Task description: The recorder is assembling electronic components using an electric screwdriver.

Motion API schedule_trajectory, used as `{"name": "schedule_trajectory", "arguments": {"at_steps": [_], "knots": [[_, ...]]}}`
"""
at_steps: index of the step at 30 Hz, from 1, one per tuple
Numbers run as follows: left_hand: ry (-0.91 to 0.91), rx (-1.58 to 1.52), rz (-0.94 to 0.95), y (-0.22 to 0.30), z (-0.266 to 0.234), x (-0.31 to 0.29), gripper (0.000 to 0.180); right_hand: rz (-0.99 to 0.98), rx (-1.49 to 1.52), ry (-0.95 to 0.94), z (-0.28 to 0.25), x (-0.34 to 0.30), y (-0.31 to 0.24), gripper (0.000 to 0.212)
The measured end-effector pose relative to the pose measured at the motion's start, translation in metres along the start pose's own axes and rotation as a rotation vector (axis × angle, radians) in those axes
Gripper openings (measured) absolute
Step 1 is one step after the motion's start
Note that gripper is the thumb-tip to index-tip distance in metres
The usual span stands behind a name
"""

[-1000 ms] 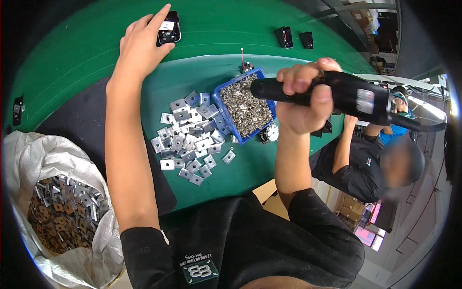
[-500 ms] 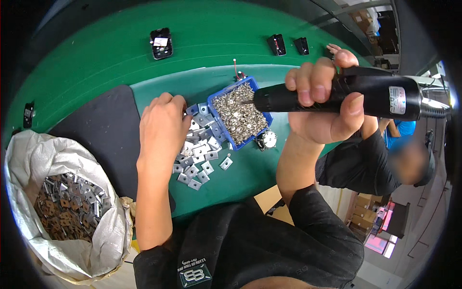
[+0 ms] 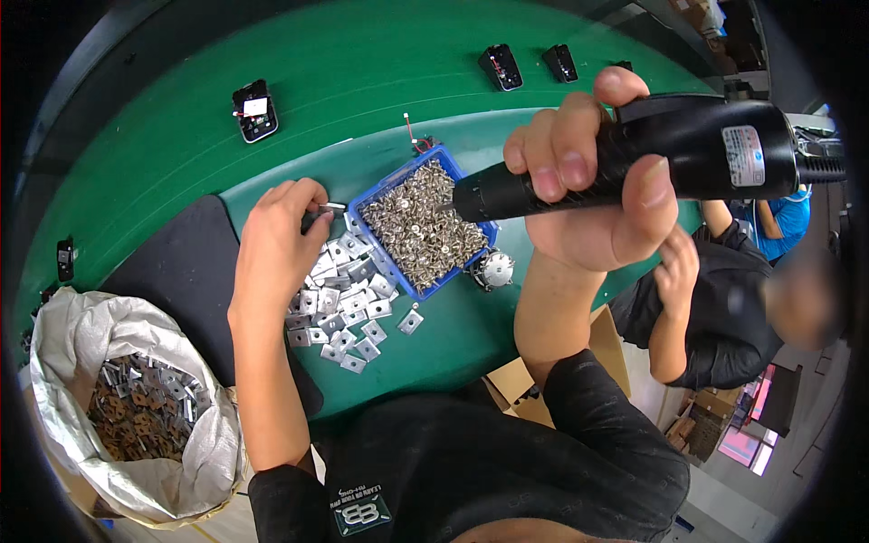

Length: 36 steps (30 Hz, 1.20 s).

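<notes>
My right hand (image 3: 579, 172) is wrapped round a black electric screwdriver (image 3: 715, 149), held sideways with its tip pointing left. Its thin bit overlaps the right part of a heap of silvery screws (image 3: 421, 222) in a blue plastic bin (image 3: 355, 210); whether they touch cannot be told. Just left of the bin, my left hand (image 3: 279, 240) has thumb and fingers pinched on a small metal plate (image 3: 333, 206), seen almost edge-on. Below that hand lies a loose pile of similar plates with holes (image 3: 348, 303) on the green table (image 3: 398, 362).
A white sack (image 3: 72, 362) of metal plates stands at lower left, beside a black mat (image 3: 181, 262). A small round metal part (image 3: 496, 269) sits right of the bin. Black housings (image 3: 256, 113) lie on the far green surface (image 3: 362, 63). A co-worker (image 3: 724, 317) is at right.
The whole view has shifted somewhat. My left fingers have drawn away from the plates beside the bin, and a plate now shows between them. The screwdriver stays over the screws.
</notes>
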State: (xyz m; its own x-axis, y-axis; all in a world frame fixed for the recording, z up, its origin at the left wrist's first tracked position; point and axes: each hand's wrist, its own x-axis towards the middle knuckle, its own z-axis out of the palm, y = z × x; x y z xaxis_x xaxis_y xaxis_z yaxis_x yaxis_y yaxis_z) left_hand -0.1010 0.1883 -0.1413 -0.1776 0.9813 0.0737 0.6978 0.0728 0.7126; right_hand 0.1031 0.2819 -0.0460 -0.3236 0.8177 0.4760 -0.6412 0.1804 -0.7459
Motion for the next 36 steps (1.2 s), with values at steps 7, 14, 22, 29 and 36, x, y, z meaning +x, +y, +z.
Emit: {"name": "schedule_trajectory", "arguments": {"at_steps": [7,14,22,29,36], "knots": [[-0.074,-0.141,0.000,-0.007,-0.003,0.043,0.012,0.092,-0.058,-0.179,-0.028,0.004,-0.025,0.064],[-0.100,-0.202,0.256,0.053,0.035,0.152,0.020,0.038,-0.004,-0.292,-0.042,0.004,-0.045,0.060],[0.023,0.074,0.345,0.099,0.106,0.218,0.016,0.009,-0.031,-0.215,-0.044,-0.001,-0.060,0.058],[-0.107,0.153,0.160,0.090,0.117,0.221,0.013,-0.018,-0.107,-0.190,-0.049,0.001,-0.066,0.059],[-0.146,0.166,0.115,0.082,0.124,0.225,0.017,-0.095,0.007,-0.029,-0.033,0.004,-0.060,0.060]]}}
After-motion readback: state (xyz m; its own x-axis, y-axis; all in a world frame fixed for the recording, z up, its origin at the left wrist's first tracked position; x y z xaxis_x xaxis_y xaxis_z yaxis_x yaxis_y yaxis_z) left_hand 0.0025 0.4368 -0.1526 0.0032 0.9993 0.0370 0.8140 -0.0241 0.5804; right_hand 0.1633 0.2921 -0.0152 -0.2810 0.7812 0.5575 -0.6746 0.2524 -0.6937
